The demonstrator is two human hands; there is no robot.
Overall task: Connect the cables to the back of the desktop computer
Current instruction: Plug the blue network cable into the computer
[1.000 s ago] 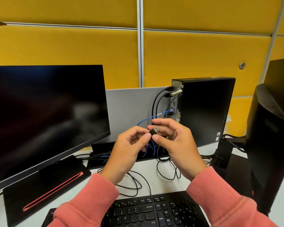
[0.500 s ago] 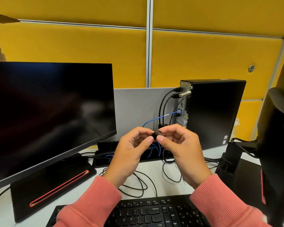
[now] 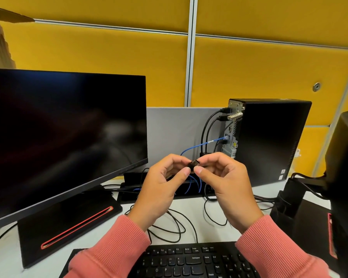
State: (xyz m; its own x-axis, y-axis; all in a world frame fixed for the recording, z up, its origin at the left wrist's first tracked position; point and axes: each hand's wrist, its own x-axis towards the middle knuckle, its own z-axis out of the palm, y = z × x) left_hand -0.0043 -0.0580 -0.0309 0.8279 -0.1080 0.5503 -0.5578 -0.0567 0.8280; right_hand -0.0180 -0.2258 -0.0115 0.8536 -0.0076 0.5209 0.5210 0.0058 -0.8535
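Above the desk (image 3: 191,205), in front of the PC (image 3: 269,141), both hands pinch one USB plug (image 3: 194,163). Left hand (image 3: 159,187): thumb and curled fingers clamped on the black plug body. Right hand (image 3: 225,181): thumb tip against the plug from the right, fingers curled over it; both are closed on the plug, neither free. The metal tip points up and right, toward the rear panel (image 3: 230,133).

Plug position: between the two thumbs, below and left of the rear panel, near it but not touching. Blue cable (image 3: 201,145) and two black leads (image 3: 206,129) are already seated in the panel.

Step in hand, judged: orienting the plug before insertion. To do it well: check which face is up, pass the plug fully to one hand with a grip on the black body, leave the metal tip clear, then line it up square with a free port. The free ports are too small to make out here. Avoid snagging the blue cable, which crosses just above the hands.

Its lead is hidden behind the hands.
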